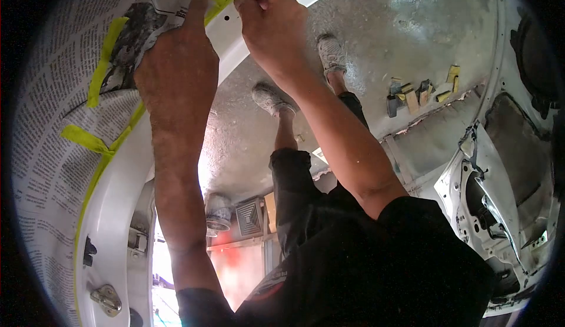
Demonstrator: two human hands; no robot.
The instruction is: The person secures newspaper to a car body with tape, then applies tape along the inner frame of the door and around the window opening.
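Observation:
Newsprint (53, 168) covers the curved white panel (112, 209) on the left, its edge bordered by yellow-green tape (88, 200). Near the top, my left hand (179, 68) lies over the paper, index finger stretched onto it beside the tape and the other fingers mostly hidden beneath. My right hand (273, 24) is closed in a pinch just right of the upper tape strip, over the white edge; whatever is between its fingertips is too small to make out. A short tape piece (106, 62) crosses a dark printed picture left of my left hand.
Blocks and scraps (418, 94) lie on the concrete floor (376, 44). A white door shell (482, 203) with openings stands at the right. A bucket (218, 212) and a square vent grille (249, 217) are at lower centre. A metal latch (106, 299) sits on the panel at lower left.

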